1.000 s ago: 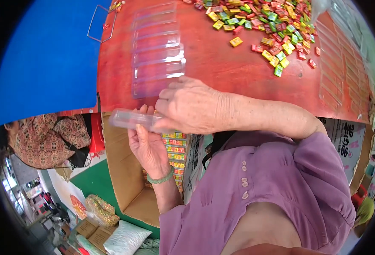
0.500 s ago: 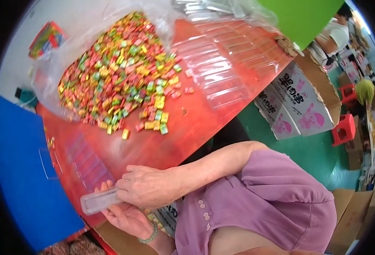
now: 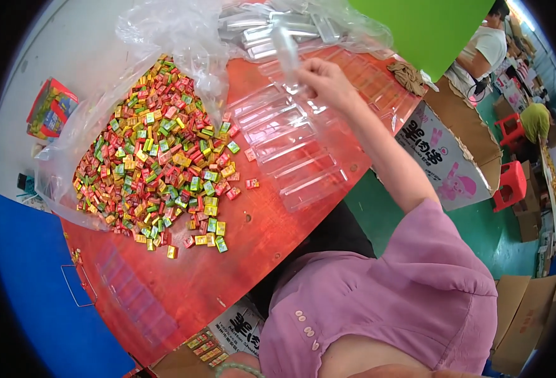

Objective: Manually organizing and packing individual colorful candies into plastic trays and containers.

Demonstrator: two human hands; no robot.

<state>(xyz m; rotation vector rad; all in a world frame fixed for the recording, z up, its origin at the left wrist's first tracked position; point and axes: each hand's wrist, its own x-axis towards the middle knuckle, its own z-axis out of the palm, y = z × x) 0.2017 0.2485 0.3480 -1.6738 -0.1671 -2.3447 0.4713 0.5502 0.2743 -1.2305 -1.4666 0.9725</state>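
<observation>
right hand [image 3: 321, 79] fingers pinched on clear plastic tray [image 3: 286, 53], long, narrow, upright over red table [image 3: 253, 264].

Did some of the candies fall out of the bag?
Yes. The small wrapped candies have spilled out of the open clear plastic bag across the red table; a few lie apart near the empty clear plastic trays.

A clear plastic box [image 3: 286, 53], held upright above the red table [image 3: 253, 252].
</observation>
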